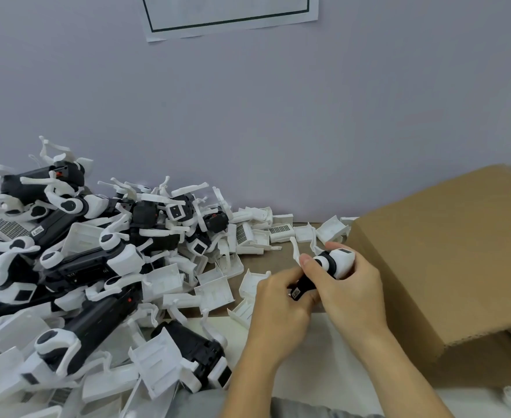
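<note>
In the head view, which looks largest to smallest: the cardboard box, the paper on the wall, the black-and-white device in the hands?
1. cardboard box
2. paper on the wall, cut off by the top edge and farther away
3. black-and-white device, gripped by left hand and right hand

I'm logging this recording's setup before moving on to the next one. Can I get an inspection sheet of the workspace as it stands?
Surface: table, pale top with a brown strip along the wall.
Job's things: one black-and-white device, held above the table in both hands.
Clutter: pile of similar devices on the left, reaching the wall; loose white covers spill toward the middle.
Hands: left hand grips the device's black end; right hand grips its white end.
Cables: nothing seen.
Surroundings: cardboard box on the right; grey wall with a paper sheet stuck on it.
</note>
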Demonstrator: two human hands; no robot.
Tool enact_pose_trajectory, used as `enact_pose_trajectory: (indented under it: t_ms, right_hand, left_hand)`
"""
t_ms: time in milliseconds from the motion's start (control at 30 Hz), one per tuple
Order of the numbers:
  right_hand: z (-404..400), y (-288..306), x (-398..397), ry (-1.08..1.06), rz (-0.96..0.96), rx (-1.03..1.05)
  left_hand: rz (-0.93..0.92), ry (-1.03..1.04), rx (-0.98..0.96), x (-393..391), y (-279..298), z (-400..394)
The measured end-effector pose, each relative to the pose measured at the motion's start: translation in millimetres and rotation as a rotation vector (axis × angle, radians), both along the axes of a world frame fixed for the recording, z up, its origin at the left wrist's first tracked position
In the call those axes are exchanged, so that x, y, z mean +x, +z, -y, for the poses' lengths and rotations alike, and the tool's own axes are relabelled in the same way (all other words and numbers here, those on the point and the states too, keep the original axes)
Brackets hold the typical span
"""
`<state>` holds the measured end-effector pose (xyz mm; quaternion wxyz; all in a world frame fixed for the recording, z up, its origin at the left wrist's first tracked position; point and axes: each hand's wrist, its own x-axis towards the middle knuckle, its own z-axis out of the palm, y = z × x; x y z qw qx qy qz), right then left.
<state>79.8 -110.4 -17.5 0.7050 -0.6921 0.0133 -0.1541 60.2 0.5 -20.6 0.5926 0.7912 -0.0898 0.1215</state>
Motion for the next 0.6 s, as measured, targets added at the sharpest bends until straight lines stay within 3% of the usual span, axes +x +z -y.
enact_pose_trajectory:
  t_ms: [400, 600]
  right_hand:
    - [-4.4, 4.8, -3.4, 0.015, 0.006, 0.048]
    - [-10.0, 5.7, -7.4, 0.207, 0.04, 0.128]
  left_hand:
    - [0.021, 0.005, -0.017, 4.1, -5.4, -1.1]
    - [-0.057, 0.261, -0.35, 6.1, 1.9, -3.0]
